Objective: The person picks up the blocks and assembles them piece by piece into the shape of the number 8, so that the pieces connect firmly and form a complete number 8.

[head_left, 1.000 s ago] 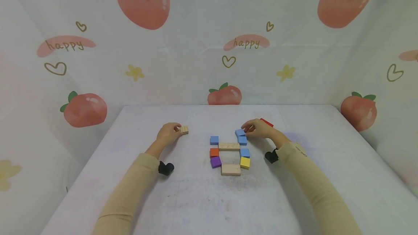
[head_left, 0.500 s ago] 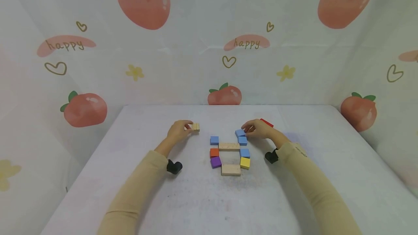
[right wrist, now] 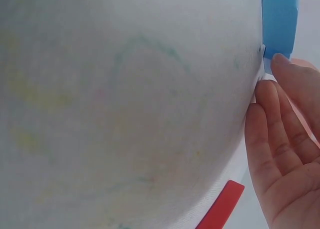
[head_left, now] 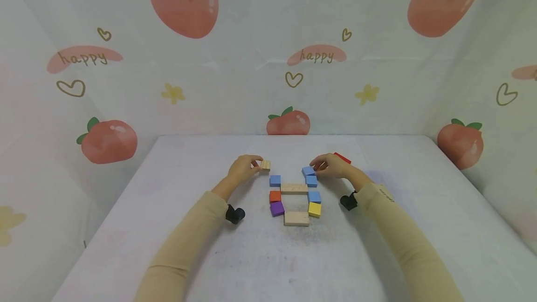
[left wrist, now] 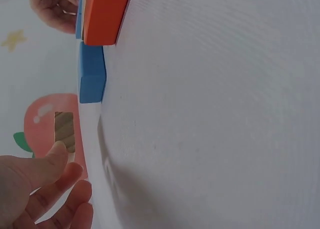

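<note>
In the head view my left hand (head_left: 243,168) pinches a small plain wooden block (head_left: 265,166) between thumb and fingers. The left wrist view shows the striped grain of this wooden block (left wrist: 64,129) past the thumb tip, raised above the tabletop. My right hand (head_left: 331,166) is at the farthest blue block (head_left: 308,171), thumb and forefinger at its right end. That block lies angled against another blue block (head_left: 311,181). In the right wrist view the thumb tip meets the blue block's end, and the other fingers of the right hand (right wrist: 285,144) are loosely bent.
Nearer me, blocks form a rough ring: a long wooden block (head_left: 294,189), an orange block (head_left: 275,196), a purple block (head_left: 277,208), a yellow block (head_left: 314,209) and a front wooden block (head_left: 296,218). A blue block (head_left: 275,181) stands at left. Behind the right hand lies a red block (head_left: 342,158).
My left hand has moved right with the wooden block, from well left of the arrangement to just behind its left blue block. My right hand has stayed in place.
</note>
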`<state>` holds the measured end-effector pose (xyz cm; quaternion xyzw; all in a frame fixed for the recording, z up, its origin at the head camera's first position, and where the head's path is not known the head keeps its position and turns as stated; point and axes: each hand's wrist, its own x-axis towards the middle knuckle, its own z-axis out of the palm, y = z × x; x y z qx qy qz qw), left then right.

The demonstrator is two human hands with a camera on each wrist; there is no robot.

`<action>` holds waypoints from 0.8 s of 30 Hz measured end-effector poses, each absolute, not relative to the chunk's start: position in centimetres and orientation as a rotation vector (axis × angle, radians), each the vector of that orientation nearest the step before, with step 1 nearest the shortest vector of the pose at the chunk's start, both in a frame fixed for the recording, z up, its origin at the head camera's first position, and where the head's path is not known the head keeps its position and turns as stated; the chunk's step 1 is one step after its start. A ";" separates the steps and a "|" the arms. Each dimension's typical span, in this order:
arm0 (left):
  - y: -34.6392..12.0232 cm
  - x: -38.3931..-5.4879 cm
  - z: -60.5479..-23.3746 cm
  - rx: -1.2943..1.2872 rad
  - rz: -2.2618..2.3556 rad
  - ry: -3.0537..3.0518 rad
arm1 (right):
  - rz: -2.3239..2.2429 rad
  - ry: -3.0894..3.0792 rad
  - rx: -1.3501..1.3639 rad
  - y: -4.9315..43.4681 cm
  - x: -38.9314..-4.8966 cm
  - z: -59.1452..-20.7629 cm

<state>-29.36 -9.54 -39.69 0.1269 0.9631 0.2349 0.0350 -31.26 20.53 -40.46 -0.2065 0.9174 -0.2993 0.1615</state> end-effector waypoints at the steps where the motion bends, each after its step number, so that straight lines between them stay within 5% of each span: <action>1: -9.4 -29.4 -39.7 0.393 0.722 2.959 | -0.854 2.619 -0.588 20.5 -31.3 -40.5; 24: -7.6 -29.6 -39.7 0.487 0.700 2.959 | -0.851 2.622 -0.598 20.6 -31.2 -40.4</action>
